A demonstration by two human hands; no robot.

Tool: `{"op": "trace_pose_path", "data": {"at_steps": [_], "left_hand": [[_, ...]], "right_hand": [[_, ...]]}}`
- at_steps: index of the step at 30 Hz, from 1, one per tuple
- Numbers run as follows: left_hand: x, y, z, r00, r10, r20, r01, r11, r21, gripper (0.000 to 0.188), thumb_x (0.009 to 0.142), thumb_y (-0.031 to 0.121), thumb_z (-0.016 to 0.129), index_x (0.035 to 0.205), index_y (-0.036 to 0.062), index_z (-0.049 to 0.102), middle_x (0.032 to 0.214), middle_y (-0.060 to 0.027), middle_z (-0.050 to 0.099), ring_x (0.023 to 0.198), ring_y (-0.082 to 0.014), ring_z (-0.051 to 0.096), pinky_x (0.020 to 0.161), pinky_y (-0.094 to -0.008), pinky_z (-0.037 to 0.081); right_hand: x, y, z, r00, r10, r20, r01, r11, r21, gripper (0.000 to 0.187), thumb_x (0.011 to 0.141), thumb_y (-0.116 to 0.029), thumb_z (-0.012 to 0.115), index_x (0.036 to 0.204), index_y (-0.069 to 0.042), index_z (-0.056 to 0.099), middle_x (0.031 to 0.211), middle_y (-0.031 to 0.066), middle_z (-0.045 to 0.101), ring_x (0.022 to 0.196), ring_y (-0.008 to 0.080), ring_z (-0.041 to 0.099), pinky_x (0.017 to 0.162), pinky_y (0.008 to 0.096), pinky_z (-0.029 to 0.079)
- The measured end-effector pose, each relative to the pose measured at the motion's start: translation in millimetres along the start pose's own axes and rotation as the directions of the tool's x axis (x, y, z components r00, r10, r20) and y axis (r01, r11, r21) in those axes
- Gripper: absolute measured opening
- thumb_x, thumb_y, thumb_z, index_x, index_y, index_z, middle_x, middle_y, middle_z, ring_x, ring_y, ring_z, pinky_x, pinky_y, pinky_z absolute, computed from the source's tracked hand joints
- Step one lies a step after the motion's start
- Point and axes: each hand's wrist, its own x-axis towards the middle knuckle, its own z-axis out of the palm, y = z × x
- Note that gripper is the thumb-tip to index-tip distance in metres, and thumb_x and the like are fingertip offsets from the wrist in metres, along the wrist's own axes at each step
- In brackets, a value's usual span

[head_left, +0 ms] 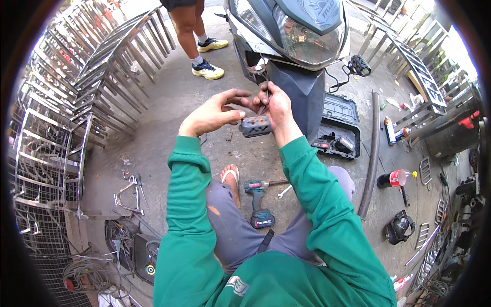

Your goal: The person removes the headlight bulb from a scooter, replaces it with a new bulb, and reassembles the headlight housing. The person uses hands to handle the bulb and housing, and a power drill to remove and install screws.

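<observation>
Daylight burns out the upper left and right and reflects in the headlight point(312, 43) beyond my right hand point(280, 110); fisheye distortion bends metal racks point(117, 53) near the black rim, shadows soft on the floor point(153, 158).

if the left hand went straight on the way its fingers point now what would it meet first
Probably the right hand, which lies just ahead of the left hand; depth is unclear from this view. The dark blocky unit sits slightly below that line in the picture.
</observation>
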Motion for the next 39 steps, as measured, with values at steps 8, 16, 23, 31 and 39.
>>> {"op": "trace_pose_path", "data": {"at_steps": [8, 16, 23, 31, 39], "left_hand": [[-13.6, 19.9, 11.2, 0.992, 0.029, -0.125, -0.025, 0.999, 0.033, 0.07, 0.08, 0.009, 0.085, 0.143, 0.0048, 0.054, 0.114, -0.0066, 0.069, 0.094, -0.0135, 0.068, 0.085, -0.0289, 0.058], [-5.8, 4.0, -3.5, 0.84, 0.383, -0.384, -0.448, 0.89, -0.092, 0.061, 0.08, 0.006, 0.083, 0.136, 0.0021, 0.057, 0.124, -0.0092, 0.066, 0.111, -0.0177, 0.067, 0.096, -0.0317, 0.055], [7.8, 4.6, 6.6, 0.779, 0.363, -0.512, -0.627, 0.495, -0.602, 0.058, 0.099, 0.02, 0.061, 0.153, 0.0087, 0.043, 0.126, -0.0098, 0.06, 0.122, -0.0271, 0.06, 0.102, -0.058, 0.053], [35.0, -8.8, 7.6, 0.78, 0.101, -0.617, -0.619, 0.265, -0.739, 0.041, 0.1, 0.017, 0.059, 0.139, 0.0033, 0.053, 0.119, -0.0109, 0.066, 0.115, -0.0238, 0.063, 0.1, -0.0449, 0.051], [55.9, -4.4, -27.3, 0.67, 0.499, -0.549, -0.385, 0.867, 0.317, 0.064, 0.084, 0.005, 0.082, 0.138, -0.003, 0.05, 0.123, -0.0161, 0.066, 0.109, -0.0199, 0.068, 0.091, -0.0327, 0.058]], "right_hand": [[24.8, -6.2, 34.8, 0.99, -0.078, -0.118, 0.087, 0.993, 0.073, 0.029, 0.109, -0.033, 0.042, 0.095, -0.009, 0.051, 0.067, 0.006, 0.051, 0.064, 0.0268, 0.061, 0.082, 0.0524, 0.059], [-16.0, -19.0, -13.0, 0.996, -0.018, 0.09, 0.055, 0.898, -0.436, 0.039, 0.105, -0.038, 0.053, 0.119, -0.002, 0.061, 0.109, 0.0119, 0.069, 0.096, 0.0244, 0.068, 0.088, 0.0419, 0.055], [-40.9, -31.6, -6.6, 0.965, -0.174, 0.198, 0.256, 0.801, -0.541, 0.02, 0.104, -0.025, 0.058, 0.106, -0.007, 0.065, 0.09, 0.0065, 0.071, 0.074, 0.0165, 0.069, 0.072, 0.032, 0.058], [-39.3, -28.0, -4.3, 0.93, -0.248, 0.272, 0.364, 0.732, -0.576, 0.017, 0.105, -0.021, 0.058, 0.105, -0.006, 0.066, 0.087, 0.0054, 0.071, 0.071, 0.0137, 0.069, 0.068, 0.0286, 0.058], [-36.7, -25.2, -4.0, 0.916, -0.245, 0.318, 0.396, 0.678, -0.619, 0.017, 0.105, -0.019, 0.059, 0.106, -0.003, 0.066, 0.087, 0.0052, 0.071, 0.071, 0.012, 0.068, 0.067, 0.0268, 0.056]]}}
